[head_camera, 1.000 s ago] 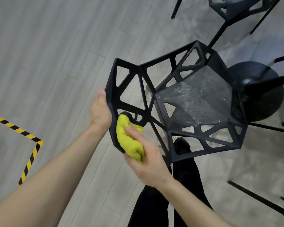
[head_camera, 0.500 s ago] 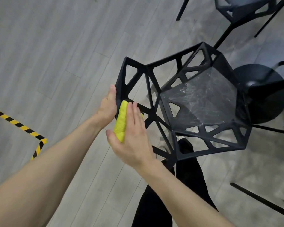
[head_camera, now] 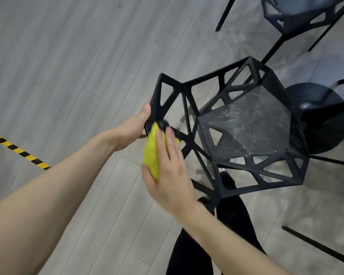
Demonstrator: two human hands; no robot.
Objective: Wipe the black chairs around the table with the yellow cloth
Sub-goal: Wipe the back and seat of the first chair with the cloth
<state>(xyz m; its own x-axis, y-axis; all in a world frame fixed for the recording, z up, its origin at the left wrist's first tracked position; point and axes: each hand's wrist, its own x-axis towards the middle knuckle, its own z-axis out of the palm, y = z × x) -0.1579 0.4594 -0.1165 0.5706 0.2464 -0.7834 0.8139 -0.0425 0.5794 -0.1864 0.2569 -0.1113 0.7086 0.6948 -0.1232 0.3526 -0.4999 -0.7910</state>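
No brand, label or readable writing anywhere in view; only marking is yellow-black hazard tape (head_camera: 18, 150) on the grey plank floor (head_camera: 68, 56).

Black chair (head_camera: 244, 124), open lattice frame, centre of view, smeared streaks across seat panel. Left hand (head_camera: 134, 129) grips the outer edge of the backrest, thumb up along the edge, fingers wrapped behind the frame. Right hand (head_camera: 168, 171) holds the yellow cloth (head_camera: 152, 153), thumb underneath, fingers laid nearly straight over the top, pressing the cloth against a backrest strut just beside the left hand. Top end of cloth touching the frame next to a round black boss.

Second black chair (head_camera: 298, 14) top right, well apart. Round black table base (head_camera: 322, 116) just beyond the near chair's seat. Black trouser legs (head_camera: 216, 245) at bottom, under the seat's front edge.

Versus 0.5 s ago: same grip with left hand, same flat-fingered hold on the cloth; right hand and cloth a little higher along the strut. Versus 1.0 s ago: cloth up from the lower backrest edge, right-hand fingers uncurled from a bunched grip.
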